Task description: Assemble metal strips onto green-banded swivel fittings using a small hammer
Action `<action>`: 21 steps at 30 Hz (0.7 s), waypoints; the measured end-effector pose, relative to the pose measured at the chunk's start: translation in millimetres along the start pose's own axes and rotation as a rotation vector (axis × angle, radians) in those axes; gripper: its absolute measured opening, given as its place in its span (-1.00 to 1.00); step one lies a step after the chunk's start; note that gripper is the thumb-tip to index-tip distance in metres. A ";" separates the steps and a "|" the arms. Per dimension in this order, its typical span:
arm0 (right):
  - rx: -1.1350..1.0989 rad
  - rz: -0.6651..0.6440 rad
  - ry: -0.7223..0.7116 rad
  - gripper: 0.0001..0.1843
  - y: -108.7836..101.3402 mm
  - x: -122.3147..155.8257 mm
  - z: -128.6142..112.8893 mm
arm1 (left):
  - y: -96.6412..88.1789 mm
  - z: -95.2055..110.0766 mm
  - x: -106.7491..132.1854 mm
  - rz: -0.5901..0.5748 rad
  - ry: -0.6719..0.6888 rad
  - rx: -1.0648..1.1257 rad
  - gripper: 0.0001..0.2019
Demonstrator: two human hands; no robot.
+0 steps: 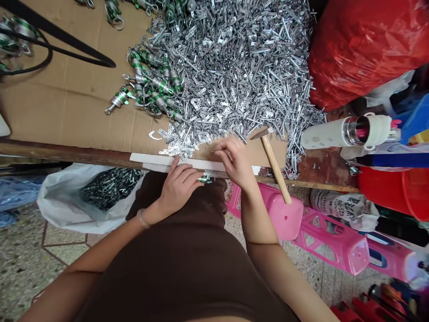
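Observation:
My left hand is at the table's front edge, fingers closed on a small green-and-silver metal fitting; the hand covers part of it. My right hand hovers over the near edge of the cardboard, its thumb and forefinger drawn together. A tiny metal piece shows at those fingertips, too small to name. Just beyond both hands spreads a large heap of silver metal parts, with flat perforated strips and pins in it. A few loose strips lie near my left fingertips. Several green-and-silver fittings are piled left of the heap.
A wooden-handled hammer lies right of my right hand, overhanging the edge. Further right are a white bottle and a red plastic bag. Pink stools stand below. A white sack of dark parts sits lower left.

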State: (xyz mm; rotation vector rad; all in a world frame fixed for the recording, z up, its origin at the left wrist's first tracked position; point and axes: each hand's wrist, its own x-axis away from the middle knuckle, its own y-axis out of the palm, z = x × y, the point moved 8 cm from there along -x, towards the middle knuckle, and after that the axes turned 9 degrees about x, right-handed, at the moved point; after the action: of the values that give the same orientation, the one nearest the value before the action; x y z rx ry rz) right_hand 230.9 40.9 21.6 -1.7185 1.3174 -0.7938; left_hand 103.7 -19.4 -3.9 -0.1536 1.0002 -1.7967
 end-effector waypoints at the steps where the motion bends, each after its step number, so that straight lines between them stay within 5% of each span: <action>1: -0.074 -0.007 0.028 -0.83 0.0 9.3 0.6 | -1.2 -0.4 0.2 0.015 0.006 0.019 -0.88; 5: -0.155 -0.039 0.110 -0.80 13.9 42.3 0.4 | -2.6 -2.8 0.2 0.025 0.002 0.063 -0.93; 9: -0.192 0.154 0.201 -0.79 17.6 58.5 -2.3 | -0.8 -5.0 0.0 -0.001 -0.030 0.068 -0.92; 21: 0.028 0.221 0.530 -0.80 35.1 69.5 7.9 | -3.8 -2.0 0.1 0.038 0.016 0.044 -0.92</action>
State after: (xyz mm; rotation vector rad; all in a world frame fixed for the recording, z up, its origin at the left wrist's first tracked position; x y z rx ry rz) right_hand 239.4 -28.9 -12.7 -1.3518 1.7992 -1.1780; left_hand 99.9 -17.9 -2.6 -0.0929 0.9680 -1.7863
